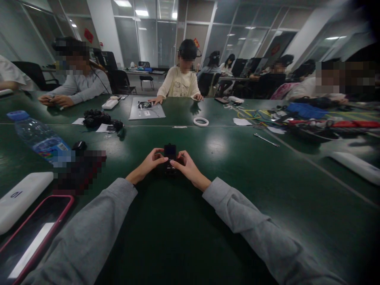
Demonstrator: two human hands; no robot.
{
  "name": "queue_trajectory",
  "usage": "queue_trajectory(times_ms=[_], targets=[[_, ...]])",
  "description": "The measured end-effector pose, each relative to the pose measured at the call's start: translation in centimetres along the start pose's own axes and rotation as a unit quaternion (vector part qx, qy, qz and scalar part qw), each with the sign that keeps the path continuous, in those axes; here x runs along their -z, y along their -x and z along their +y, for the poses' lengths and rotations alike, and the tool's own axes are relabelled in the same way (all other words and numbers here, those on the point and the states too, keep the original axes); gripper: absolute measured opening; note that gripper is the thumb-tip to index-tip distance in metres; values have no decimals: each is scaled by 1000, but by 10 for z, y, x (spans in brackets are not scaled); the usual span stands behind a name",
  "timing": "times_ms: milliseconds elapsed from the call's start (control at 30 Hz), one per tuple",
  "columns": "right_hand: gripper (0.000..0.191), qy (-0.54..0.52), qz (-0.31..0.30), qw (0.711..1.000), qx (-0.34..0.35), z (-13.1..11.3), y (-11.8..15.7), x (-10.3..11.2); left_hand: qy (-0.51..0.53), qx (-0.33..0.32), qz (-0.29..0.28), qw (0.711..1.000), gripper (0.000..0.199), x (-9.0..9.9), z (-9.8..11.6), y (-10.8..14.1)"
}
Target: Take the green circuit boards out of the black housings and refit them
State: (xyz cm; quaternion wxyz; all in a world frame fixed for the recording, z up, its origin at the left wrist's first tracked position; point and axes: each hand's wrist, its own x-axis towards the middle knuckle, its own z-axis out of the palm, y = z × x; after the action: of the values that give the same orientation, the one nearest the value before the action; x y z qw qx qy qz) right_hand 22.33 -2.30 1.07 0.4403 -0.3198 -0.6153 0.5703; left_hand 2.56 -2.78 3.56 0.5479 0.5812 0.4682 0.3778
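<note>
Both my hands grip a small black device with a square dark screen (170, 151), held upright just above or on the green table. My left hand (150, 163) closes on its left side, thumb pressed across the front below the screen. From the other side my right hand (189, 168) holds it with bent fingers, its thumb lying on the front too. Some small light markings or buttons show under the thumbs. What exactly the device is, I cannot make out.
On the left stand a water bottle (43, 136), a white power bank (25, 198) and a red-edged phone (38, 233). Ahead lie a tape roll (201, 122) and a grey tray (139, 114) before a person. A wrench (266, 139) and tangled cables (258, 114) are at right.
</note>
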Motion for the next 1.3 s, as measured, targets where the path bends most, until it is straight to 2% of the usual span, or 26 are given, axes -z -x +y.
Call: queue_trajectory(times_ms=[133,333,500,667,1133,1300], targets=[[37,3,6,1000,2,-1,0,0,6,-1,-29,1000,65,6,-9,-6],[39,20,29,999,7,8,-3,0,12,-34,-10,999,67,8,-24,-15],[42,14,30,999,-4,12,-4,1,11,-45,11,999,65,5,-22,-13],[55,2,15,1000,-26,7,-2,1,8,-45,20,999,66,5,-19,-12],[58,12,10,999,-32,12,-3,0,4,-47,27,999,65,8,-24,-15],[56,7,18,999,-28,11,-4,-1,15,-49,25,998,66,6,-19,-11]])
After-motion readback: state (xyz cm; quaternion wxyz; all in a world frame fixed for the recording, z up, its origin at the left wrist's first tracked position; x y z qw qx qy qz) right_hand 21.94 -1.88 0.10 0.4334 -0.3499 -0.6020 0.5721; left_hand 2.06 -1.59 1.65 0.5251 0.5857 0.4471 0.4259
